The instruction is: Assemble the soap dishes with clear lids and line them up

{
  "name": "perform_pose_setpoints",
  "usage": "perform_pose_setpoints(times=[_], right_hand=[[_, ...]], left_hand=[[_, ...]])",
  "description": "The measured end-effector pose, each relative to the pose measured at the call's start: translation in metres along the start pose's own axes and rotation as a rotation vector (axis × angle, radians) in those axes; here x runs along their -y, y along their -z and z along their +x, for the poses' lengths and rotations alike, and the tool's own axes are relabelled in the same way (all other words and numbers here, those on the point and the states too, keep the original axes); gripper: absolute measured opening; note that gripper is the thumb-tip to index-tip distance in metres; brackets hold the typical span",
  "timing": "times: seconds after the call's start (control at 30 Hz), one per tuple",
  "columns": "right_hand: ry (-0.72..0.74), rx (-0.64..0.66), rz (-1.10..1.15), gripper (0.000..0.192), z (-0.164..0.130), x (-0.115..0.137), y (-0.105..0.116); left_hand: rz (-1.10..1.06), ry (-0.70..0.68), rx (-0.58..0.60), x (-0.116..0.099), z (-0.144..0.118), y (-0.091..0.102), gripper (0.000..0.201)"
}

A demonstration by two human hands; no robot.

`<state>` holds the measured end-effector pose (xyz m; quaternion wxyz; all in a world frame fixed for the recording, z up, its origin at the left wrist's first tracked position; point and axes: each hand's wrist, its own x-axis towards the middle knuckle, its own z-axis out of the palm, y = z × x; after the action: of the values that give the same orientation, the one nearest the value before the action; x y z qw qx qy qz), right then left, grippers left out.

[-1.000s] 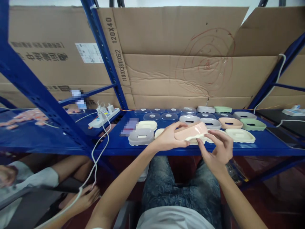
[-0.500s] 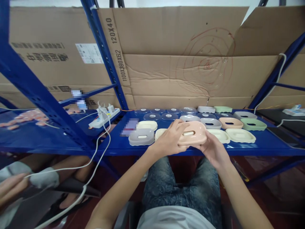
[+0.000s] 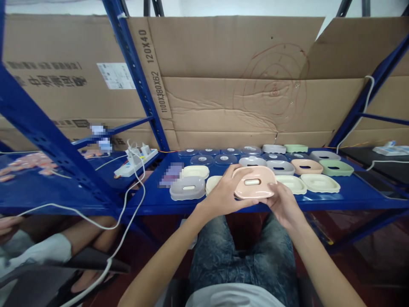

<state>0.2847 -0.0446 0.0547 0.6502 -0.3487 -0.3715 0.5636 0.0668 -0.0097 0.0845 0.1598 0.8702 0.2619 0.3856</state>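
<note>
Held just above the near edge of the table is a peach plastic soap dish [image 3: 255,175], tilted toward me, with a pale bar in its middle slot. My left hand [image 3: 225,192] wraps its left end, fingers behind and thumb along the lower edge. At the right end my right hand [image 3: 283,200] grips it, thumb on the front rim. Cream dishes [image 3: 320,183] lie to the right, and a grey dish [image 3: 187,188] with a pale bar lies to the left. The undersides of the fingers are partly hidden.
Clear lids [image 3: 202,160] stand in rows at the back, near grey, peach and green [image 3: 336,168] dishes. On the left are a white power strip [image 3: 136,162] and a dangling cable [image 3: 123,238]. Another person's hand [image 3: 9,228] shows at the far left. Cardboard [image 3: 217,102] walls the back.
The peach dish has turned to face me more squarely. My left thumb has moved to its lower edge and my right thumb onto its front. The view has shifted slightly.
</note>
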Motion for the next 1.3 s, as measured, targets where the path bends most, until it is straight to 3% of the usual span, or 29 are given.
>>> perform_pose_setpoints(times=[0.1, 0.2, 0.3, 0.77, 0.83, 0.9, 1.0, 1.1, 1.2, 1.3], right_hand=[[0.026, -0.021, -0.025, 0.039, -0.001, -0.002, -0.002], [0.033, -0.008, -0.045, 0.047, -0.003, -0.004, -0.004], [0.015, 0.041, -0.068, 0.053, -0.004, -0.005, -0.004], [-0.003, 0.111, -0.261, 0.054, -0.003, -0.001, 0.003], [-0.019, 0.178, -0.311, 0.056, -0.005, 0.005, 0.004], [-0.028, 0.264, -0.331, 0.058, -0.008, 0.013, 0.006], [-0.021, 0.353, -0.343, 0.054, -0.013, 0.027, 0.011], [0.008, 0.371, -0.363, 0.046, -0.015, 0.037, 0.016], [0.032, 0.381, -0.361, 0.042, -0.015, 0.040, 0.019], [0.033, 0.387, -0.366, 0.040, -0.016, 0.035, 0.016]], left_hand=[[-0.134, 0.127, -0.114, -0.001, -0.002, -0.004, 0.065], [-0.348, 0.367, -0.240, 0.003, -0.003, -0.009, 0.054], [-0.563, 0.540, -0.271, 0.011, -0.004, -0.010, 0.044], [-0.680, 0.521, -0.112, 0.009, -0.009, 0.000, 0.045], [-0.691, 0.503, -0.096, 0.012, -0.005, 0.010, 0.046], [-0.640, 0.469, -0.180, 0.021, 0.001, 0.028, 0.049], [-0.418, 0.397, -0.528, 0.044, 0.003, 0.065, 0.048], [-0.335, 0.413, -0.720, 0.072, -0.010, 0.105, 0.051], [-0.191, 0.489, -0.706, 0.093, -0.037, 0.131, 0.051], [0.007, 0.609, -0.643, 0.106, -0.062, 0.139, 0.049]])
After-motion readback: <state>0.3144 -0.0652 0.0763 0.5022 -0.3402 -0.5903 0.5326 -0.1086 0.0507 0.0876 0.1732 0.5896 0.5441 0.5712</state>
